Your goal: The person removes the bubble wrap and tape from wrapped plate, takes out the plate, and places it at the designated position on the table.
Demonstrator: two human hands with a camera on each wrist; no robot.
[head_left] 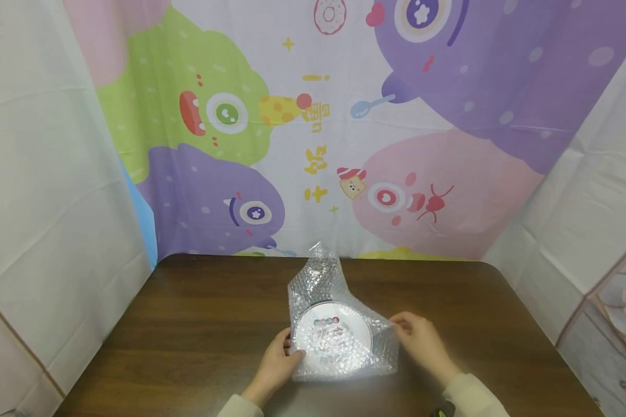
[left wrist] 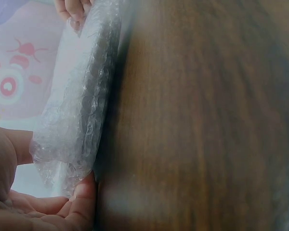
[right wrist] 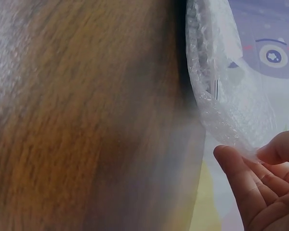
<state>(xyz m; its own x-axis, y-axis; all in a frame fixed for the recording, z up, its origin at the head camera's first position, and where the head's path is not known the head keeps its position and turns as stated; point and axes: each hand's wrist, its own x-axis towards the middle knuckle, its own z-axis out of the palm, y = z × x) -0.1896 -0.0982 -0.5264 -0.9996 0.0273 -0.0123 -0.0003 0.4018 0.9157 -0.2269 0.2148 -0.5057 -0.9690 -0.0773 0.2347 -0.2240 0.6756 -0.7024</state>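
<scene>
A round white container lid [head_left: 328, 347] with coloured print shows through a sheet of bubble wrap [head_left: 318, 278] that covers it. My left hand [head_left: 280, 360] grips the wrapped bundle at its left side, thumb on top and fingers beneath the edge. In the left wrist view the bubble wrap [left wrist: 82, 106] lies between thumb and fingers. With thumb and fingertips my right hand [head_left: 422, 343] pinches a corner of the wrap at the right. That pinched corner [right wrist: 248, 153] also shows in the right wrist view. A loose flap of wrap points away toward the back.
The bundle is over a dark brown wooden table [head_left: 198, 324]. A cartoon-printed curtain [head_left: 313, 127] hangs along the table's back edge. Pale cloth panels [head_left: 47, 174] stand at the left and right sides.
</scene>
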